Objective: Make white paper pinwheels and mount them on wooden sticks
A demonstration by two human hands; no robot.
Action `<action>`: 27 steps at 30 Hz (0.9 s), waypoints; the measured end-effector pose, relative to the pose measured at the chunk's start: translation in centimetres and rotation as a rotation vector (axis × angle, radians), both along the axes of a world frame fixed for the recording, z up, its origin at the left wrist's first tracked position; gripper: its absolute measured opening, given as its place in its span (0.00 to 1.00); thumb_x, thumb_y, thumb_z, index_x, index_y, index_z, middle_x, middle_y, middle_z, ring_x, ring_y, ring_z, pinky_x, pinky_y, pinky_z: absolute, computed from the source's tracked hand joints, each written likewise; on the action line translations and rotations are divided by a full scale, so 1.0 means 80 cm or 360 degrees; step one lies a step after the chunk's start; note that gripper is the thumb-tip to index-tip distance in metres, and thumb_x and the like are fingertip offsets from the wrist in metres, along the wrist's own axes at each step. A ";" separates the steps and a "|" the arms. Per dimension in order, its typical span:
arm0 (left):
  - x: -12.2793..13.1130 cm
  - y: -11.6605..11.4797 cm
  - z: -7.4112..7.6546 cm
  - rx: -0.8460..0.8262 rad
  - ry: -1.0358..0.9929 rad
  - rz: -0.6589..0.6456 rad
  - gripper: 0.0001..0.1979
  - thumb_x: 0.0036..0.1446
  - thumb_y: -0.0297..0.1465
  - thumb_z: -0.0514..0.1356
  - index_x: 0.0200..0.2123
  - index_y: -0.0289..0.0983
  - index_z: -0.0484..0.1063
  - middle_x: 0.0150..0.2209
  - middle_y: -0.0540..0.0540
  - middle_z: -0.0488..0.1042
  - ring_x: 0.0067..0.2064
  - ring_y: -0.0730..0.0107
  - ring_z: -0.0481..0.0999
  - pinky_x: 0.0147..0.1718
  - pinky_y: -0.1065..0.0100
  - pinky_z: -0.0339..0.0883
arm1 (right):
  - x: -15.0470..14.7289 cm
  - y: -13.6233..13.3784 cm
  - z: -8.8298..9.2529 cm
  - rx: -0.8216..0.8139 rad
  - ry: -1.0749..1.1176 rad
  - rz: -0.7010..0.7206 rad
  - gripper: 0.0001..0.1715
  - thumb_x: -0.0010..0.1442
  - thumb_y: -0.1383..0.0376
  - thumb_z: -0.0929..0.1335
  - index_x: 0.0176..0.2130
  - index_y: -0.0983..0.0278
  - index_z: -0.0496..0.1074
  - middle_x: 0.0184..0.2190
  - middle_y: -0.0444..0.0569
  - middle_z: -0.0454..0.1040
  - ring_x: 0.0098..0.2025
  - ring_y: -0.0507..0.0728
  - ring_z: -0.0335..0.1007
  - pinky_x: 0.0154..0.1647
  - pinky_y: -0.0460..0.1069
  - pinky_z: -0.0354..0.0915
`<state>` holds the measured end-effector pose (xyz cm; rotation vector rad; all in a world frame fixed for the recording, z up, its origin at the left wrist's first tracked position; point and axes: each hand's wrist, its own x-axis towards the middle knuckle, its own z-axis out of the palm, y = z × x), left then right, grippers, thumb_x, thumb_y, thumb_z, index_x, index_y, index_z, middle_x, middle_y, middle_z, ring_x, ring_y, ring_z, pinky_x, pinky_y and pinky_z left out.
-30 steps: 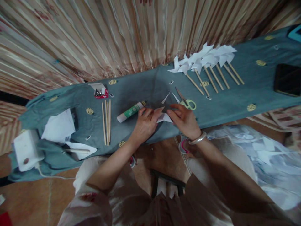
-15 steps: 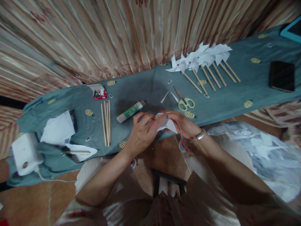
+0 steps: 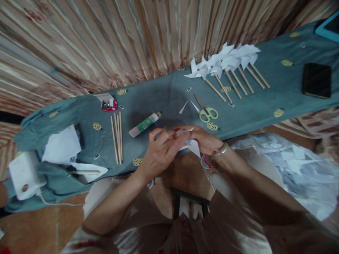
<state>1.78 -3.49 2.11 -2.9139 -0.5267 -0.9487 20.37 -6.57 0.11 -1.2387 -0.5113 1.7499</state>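
Between my two hands is a piece of white paper (image 3: 194, 147), folded and partly covered by my fingers. My left hand (image 3: 162, 150) is closed on its left side, thumb laid over the paper. My right hand (image 3: 208, 140), with a bracelet at the wrist, grips the right side from behind. Just beyond my left hand lies a green and white glue stick (image 3: 144, 125). Scissors with light green handles (image 3: 208, 114) rest past my right hand, beside thin white paper slivers (image 3: 183, 107).
Finished paper pinwheels (image 3: 225, 63) on wooden sticks lie in a row at the back right. Loose sticks (image 3: 117, 139), a small box of metal pins (image 3: 108, 104), stacked paper (image 3: 62, 144) and a white device (image 3: 25, 174) are leftward. A dark phone (image 3: 317, 80) lies right.
My hands still hold the paper at about the same place. The paper's folds and my fingers have shifted slightly, and the whole view has moved a little.
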 end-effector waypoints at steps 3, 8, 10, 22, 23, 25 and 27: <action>-0.002 0.001 -0.001 -0.0021 -0.0009 -0.0011 0.19 0.67 0.25 0.56 0.60 0.36 0.64 0.38 0.47 0.80 0.47 0.66 0.74 0.54 0.60 0.56 | 0.001 0.001 0.003 -0.0039 0.0091 0.0025 0.16 0.44 0.70 0.74 0.37 0.63 0.78 0.30 0.45 0.81 0.29 0.52 0.74 0.31 0.46 0.70; -0.005 0.004 -0.001 -0.0027 -0.0044 -0.0008 0.23 0.66 0.24 0.57 0.63 0.40 0.61 0.37 0.48 0.80 0.47 0.66 0.74 0.54 0.59 0.56 | -0.001 0.001 0.006 -0.0049 0.0148 0.0063 0.14 0.42 0.70 0.74 0.34 0.64 0.78 0.27 0.44 0.79 0.28 0.51 0.73 0.28 0.45 0.68; -0.004 0.005 0.000 -0.0016 -0.0052 0.0007 0.23 0.65 0.23 0.57 0.61 0.40 0.63 0.37 0.48 0.80 0.47 0.66 0.75 0.53 0.60 0.57 | -0.003 0.001 0.005 -0.0024 0.0147 0.0075 0.14 0.41 0.69 0.75 0.34 0.64 0.78 0.25 0.42 0.77 0.24 0.50 0.70 0.25 0.44 0.65; -0.004 0.032 -0.024 -0.1237 -0.0553 0.0345 0.27 0.54 0.31 0.64 0.58 0.39 0.68 0.59 0.39 0.72 0.60 0.55 0.70 0.57 0.54 0.64 | -0.002 0.017 0.010 0.0140 -0.0108 -0.0379 0.30 0.35 0.67 0.79 0.41 0.65 0.74 0.29 0.44 0.81 0.27 0.53 0.74 0.29 0.47 0.68; -0.003 0.034 -0.026 -0.1492 -0.0697 0.0370 0.26 0.52 0.32 0.64 0.56 0.39 0.70 0.58 0.40 0.73 0.59 0.55 0.71 0.56 0.55 0.65 | -0.001 0.019 0.008 0.0181 -0.0157 -0.0397 0.31 0.35 0.66 0.79 0.42 0.65 0.74 0.29 0.44 0.80 0.27 0.53 0.74 0.29 0.47 0.68; 0.000 0.036 -0.027 -0.2012 -0.1045 0.0376 0.21 0.50 0.33 0.64 0.49 0.38 0.75 0.54 0.41 0.77 0.55 0.55 0.74 0.53 0.57 0.67 | 0.000 0.022 0.006 0.0281 -0.0284 -0.0418 0.33 0.35 0.63 0.79 0.43 0.65 0.73 0.29 0.44 0.80 0.27 0.53 0.73 0.29 0.48 0.67; 0.004 0.036 -0.024 -0.2492 -0.1328 0.0320 0.16 0.49 0.35 0.65 0.41 0.36 0.78 0.47 0.41 0.80 0.51 0.56 0.77 0.51 0.59 0.68 | 0.000 0.024 0.004 0.0381 -0.0444 -0.0408 0.34 0.37 0.61 0.78 0.45 0.64 0.72 0.28 0.44 0.80 0.27 0.54 0.73 0.28 0.49 0.66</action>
